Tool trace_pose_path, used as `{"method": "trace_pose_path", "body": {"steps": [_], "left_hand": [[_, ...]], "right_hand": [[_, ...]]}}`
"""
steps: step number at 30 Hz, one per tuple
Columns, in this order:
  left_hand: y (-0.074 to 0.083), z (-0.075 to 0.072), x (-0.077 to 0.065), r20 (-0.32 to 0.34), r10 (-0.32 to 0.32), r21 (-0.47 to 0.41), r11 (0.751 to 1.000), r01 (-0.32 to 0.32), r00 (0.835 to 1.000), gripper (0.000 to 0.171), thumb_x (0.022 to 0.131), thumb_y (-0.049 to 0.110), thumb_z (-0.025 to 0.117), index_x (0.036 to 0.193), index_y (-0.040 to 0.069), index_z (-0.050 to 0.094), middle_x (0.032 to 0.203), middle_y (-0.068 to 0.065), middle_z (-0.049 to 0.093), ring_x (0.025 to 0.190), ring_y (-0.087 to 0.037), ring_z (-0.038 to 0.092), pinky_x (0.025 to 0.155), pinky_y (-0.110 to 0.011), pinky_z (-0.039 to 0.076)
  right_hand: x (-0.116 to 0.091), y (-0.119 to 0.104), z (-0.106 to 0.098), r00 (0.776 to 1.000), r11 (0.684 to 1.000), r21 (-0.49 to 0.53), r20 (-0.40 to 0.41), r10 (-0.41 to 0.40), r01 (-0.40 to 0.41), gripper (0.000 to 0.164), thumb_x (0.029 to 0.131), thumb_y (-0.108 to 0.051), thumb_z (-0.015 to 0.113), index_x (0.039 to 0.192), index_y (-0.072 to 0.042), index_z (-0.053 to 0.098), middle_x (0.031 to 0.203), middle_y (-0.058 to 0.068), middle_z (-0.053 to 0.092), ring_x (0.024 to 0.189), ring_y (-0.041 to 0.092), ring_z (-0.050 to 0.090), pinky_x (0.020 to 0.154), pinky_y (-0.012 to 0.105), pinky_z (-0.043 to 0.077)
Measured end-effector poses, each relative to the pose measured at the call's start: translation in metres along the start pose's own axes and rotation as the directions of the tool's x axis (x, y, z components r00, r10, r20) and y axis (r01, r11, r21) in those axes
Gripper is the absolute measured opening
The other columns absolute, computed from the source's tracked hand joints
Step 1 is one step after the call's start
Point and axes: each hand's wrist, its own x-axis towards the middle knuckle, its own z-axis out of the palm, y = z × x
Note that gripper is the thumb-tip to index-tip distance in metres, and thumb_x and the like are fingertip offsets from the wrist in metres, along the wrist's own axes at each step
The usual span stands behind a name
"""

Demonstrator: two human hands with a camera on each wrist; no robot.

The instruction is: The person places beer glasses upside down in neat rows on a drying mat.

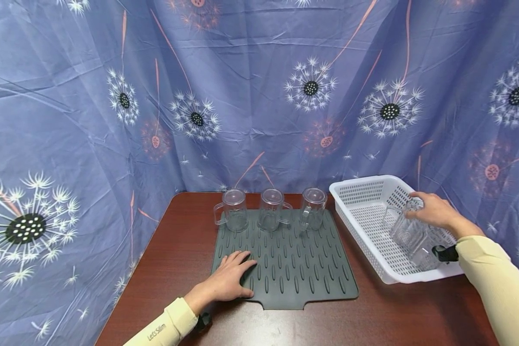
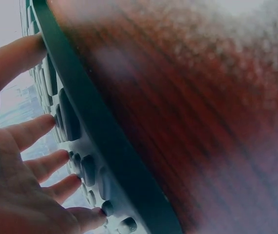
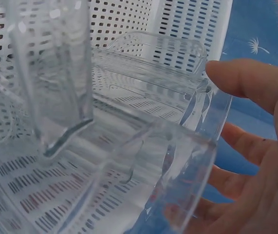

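My left hand (image 1: 231, 279) rests on the near left part of a dark grey ridged drying mat (image 1: 285, 259), fingers spread; the left wrist view shows its fingertips on the ridges. At the right, my right hand (image 1: 437, 211) reaches into a white plastic basket (image 1: 363, 240). Its thumb and fingers are around the end of a clear glass mug (image 1: 402, 230) lying on its side. Another clear mug (image 1: 426, 254) lies nearer in the basket, its handle (image 3: 56, 83) large in the right wrist view. The fingertips are partly hidden behind glass.
Three clear mugs stand upside down along the mat's back edge: a left mug (image 1: 235, 211), a middle mug (image 1: 270, 211) and a right mug (image 1: 313, 210). The mat lies on a reddish-brown wooden table (image 1: 177, 240). A blue dandelion-print curtain (image 1: 251, 96) hangs behind.
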Motion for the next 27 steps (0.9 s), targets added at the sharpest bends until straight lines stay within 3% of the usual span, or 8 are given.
{"method": "trace_pose_path", "body": {"steps": [6,15,27], "left_hand": [[-0.0006,0.0014,0.0003,-0.006,0.004,0.009,1.0,-0.004,1.0,0.078,0.08,0.042,0.082,0.146,0.014,0.053,0.159,-0.014,0.037,0.147,-0.038,0.031,0.113,-0.068,0.027],[-0.002,0.0032,0.0009,-0.003,-0.002,0.016,1.0,0.002,1.0,0.079,0.08,0.044,0.082,0.147,0.015,0.052,0.159,-0.013,0.036,0.147,-0.038,0.03,0.113,-0.067,0.026],[-0.0012,0.0012,0.0006,0.002,-0.004,-0.003,1.0,0.004,1.0,0.078,0.08,0.043,0.082,0.146,0.015,0.053,0.159,-0.013,0.036,0.147,-0.038,0.03,0.113,-0.068,0.026]], "right_hand": [[-0.0023,-0.0011,0.0,0.999,1.0,-0.003,0.043,-0.023,0.024,0.077,0.088,-0.028,0.074,0.141,0.014,0.037,0.134,0.051,0.038,0.119,0.069,0.04,0.095,0.075,0.036],[-0.0019,0.0009,0.0009,0.998,0.997,-0.022,0.004,-0.068,0.068,0.07,0.086,-0.027,0.076,0.136,0.011,0.045,0.123,0.049,0.049,0.11,0.066,0.049,0.087,0.072,0.042],[-0.0004,-0.0005,-0.0002,0.995,0.995,-0.05,-0.043,-0.094,0.092,0.067,0.086,-0.024,0.075,0.136,0.011,0.047,0.124,0.05,0.048,0.111,0.069,0.048,0.086,0.075,0.041]]}}
